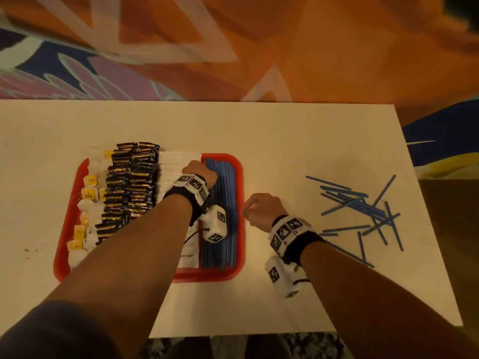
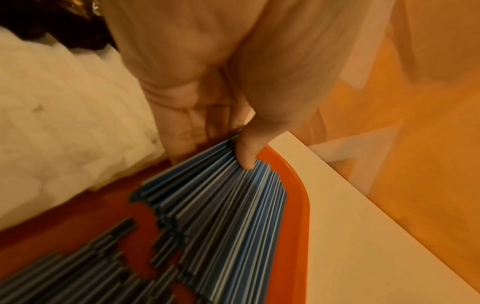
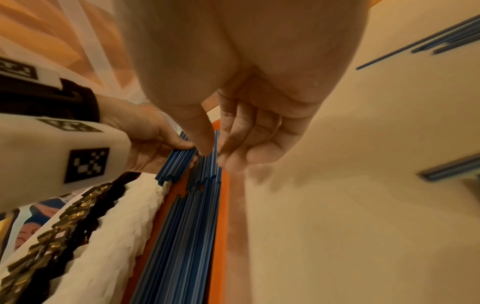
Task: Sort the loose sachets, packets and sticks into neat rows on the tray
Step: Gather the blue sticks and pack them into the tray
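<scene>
a red tray sits on the left half of a white table. on the tray, from left to right, there are white and yellow tea sachets, 2 columns of black and gold packets, a row of white packets, and at the right side a dense row of blue sticks that lie along the tray, close to its right rim.

the left hand reaches over the tray to the far end of the blue row. in the left wrist view its thumb presses down on the top of the stick ends and the other fingers are on the other side of the bundle, so the hand holds a group of sticks between thumb and fingers.

the right hand is over the table just beside the right rim of the tray. in the right wrist view its fingers are loosely curled and close together, with the thumb tip near the fingertips, right above the blue row. i cannot tell if they pinch a stick or only touch the row.

more loose blue sticks lie in a crossed heap on the right part of the table, well apart from the tray. behind the table is an orange patterned carpet.
</scene>
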